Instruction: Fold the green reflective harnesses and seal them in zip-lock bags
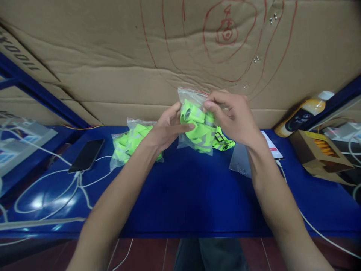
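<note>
Between my two hands, above the blue table, is a clear zip bag with neon-yellow reflective straps folded inside. My left hand grips the bag's left side, thumb across its front. With thumb and fingers my right hand pinches the upper right edge, near the red-lined top. More bagged neon straps lie on the table behind my left forearm. Beyond the held bag, a loose neon strap with a black buckle rests on the table. An unfilled-looking clear bag lies under my right forearm.
A black phone with white cables lies at left, near power strips. To the right are another lit phone, a juice bottle and an open cardboard box. Marked cardboard stands behind the blue table.
</note>
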`<state>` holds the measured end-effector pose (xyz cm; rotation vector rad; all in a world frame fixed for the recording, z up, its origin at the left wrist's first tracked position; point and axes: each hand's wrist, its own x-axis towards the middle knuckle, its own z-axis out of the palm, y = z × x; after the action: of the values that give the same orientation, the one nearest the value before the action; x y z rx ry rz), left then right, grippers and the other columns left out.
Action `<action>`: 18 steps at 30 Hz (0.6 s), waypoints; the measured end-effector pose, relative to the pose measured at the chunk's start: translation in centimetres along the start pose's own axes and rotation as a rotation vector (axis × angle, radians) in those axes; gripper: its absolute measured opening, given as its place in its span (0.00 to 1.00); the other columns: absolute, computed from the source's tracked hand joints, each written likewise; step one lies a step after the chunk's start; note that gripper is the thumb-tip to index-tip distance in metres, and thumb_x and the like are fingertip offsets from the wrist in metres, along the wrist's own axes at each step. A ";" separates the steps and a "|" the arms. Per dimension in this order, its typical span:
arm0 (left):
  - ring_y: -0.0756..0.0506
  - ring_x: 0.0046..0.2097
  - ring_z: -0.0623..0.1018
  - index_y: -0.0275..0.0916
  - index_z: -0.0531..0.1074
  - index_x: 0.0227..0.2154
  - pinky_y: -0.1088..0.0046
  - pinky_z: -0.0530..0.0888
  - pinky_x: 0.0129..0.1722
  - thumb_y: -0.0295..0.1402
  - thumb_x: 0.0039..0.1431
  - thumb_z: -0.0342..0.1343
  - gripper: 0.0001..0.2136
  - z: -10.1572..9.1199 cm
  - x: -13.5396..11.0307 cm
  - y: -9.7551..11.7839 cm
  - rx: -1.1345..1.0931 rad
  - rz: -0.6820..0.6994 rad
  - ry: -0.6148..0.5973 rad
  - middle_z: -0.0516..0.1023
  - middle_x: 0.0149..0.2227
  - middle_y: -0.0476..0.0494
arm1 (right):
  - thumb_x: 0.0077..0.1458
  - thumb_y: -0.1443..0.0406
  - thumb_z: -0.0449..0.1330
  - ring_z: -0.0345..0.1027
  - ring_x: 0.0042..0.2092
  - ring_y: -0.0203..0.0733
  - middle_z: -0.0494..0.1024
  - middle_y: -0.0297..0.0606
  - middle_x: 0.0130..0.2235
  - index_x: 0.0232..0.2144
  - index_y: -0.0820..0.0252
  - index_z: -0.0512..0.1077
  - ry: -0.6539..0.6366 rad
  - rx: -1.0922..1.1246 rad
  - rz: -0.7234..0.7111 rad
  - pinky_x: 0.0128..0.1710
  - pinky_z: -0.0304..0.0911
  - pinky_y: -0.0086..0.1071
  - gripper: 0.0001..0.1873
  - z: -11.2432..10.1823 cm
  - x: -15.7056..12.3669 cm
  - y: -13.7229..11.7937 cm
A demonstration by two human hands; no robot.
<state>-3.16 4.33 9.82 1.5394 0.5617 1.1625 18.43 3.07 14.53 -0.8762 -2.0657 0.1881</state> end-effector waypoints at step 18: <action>0.39 0.49 0.84 0.39 0.79 0.48 0.65 0.82 0.49 0.49 0.52 0.77 0.26 1.2 0.0 -0.8 0.096 -0.003 0.132 0.85 0.47 0.41 | 0.71 0.52 0.61 0.76 0.56 0.55 0.84 0.40 0.40 0.35 0.49 0.80 0.147 0.010 -0.121 0.60 0.70 0.52 0.14 0.6 0.0 2.3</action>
<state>-1.90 4.06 9.12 1.5499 0.7166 1.2572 19.22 4.88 13.15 -0.7341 -1.9716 0.0667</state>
